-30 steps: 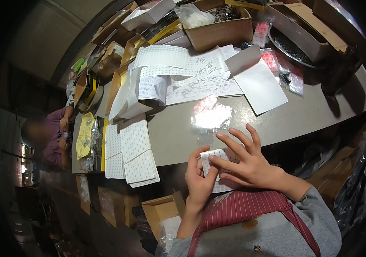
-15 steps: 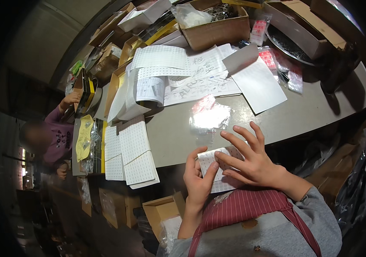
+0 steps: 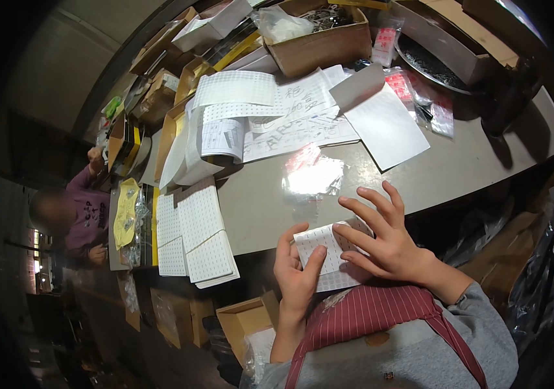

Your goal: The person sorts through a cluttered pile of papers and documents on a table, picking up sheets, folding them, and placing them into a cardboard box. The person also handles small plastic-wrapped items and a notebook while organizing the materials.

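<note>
My left hand [image 3: 298,272] grips a white sheet with rows of small dark marks [image 3: 319,244], thumb on its face and fingers behind its left edge. Over the sheet's right part my right hand [image 3: 387,236] is spread, fingers apart and nothing held in them. Its lower fingertips lie over the printed face; whether they press on it I cannot tell. A second layer with grey dots [image 3: 335,281] shows below the sheet, close to my striped red apron. Just beyond my hands a clear plastic bag with red print [image 3: 313,174] lies on the grey table.
Stacks of similar marked sheets [image 3: 204,227] lie at the table's left edge. Farther back are papers [image 3: 290,139], a blank white sheet [image 3: 394,133] and a cardboard box of dark parts [image 3: 319,39]. A co-worker [image 3: 85,214] is at the left, by a yellow packet [image 3: 128,214].
My right index fingertip has moved away from my left thumb, uncovering more of the sheet. The co-worker's upper hand has shifted left, off the black and yellow box.
</note>
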`<state>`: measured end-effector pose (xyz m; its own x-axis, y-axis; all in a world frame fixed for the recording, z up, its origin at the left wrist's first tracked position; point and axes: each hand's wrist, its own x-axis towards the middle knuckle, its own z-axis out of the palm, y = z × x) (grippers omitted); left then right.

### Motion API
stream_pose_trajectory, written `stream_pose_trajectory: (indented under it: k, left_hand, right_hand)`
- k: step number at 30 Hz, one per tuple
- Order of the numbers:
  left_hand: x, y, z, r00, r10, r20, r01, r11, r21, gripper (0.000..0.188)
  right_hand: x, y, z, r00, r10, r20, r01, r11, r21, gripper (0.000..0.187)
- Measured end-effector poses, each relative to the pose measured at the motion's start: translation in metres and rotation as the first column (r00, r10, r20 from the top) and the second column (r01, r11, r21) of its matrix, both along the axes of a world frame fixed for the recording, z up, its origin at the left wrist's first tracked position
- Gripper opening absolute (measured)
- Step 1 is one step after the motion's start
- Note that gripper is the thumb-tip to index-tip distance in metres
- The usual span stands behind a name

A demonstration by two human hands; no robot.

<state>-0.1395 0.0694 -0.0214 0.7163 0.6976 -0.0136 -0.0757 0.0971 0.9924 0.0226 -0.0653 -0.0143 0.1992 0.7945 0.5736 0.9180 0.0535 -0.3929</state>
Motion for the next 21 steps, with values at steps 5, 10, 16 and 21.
stream_pose_trajectory:
  k: [5, 10, 16, 21]
  left_hand:
    - [-0.001, -0.002, 0.003, 1.0, 0.023, -0.02, -0.024, 0.999, -0.044, 0.047]
    - [0.0, -0.002, 0.002, 0.999, 0.035, -0.024, -0.036, 0.998, -0.05, 0.049]
    - [0.002, -0.005, 0.002, 1.0, 0.004, 0.004, -0.003, 0.995, -0.1, 0.04]
    - [0.002, -0.007, -0.002, 1.0, -0.013, 0.01, 0.014, 0.992, -0.127, 0.029]
  right_hand:
    - [0.005, -0.006, 0.004, 0.999, -0.049, 0.006, 0.049, 0.999, 0.022, 0.029]
    - [0.016, -0.016, 0.002, 0.993, -0.119, -0.025, 0.12, 0.993, 0.009, 0.027]
    - [0.033, -0.019, 0.003, 0.938, 0.046, -0.344, -0.013, 0.995, 0.099, 0.032]
    - [0.035, -0.02, -0.008, 0.841, 0.126, -0.526, -0.177, 0.983, -0.047, 0.049]
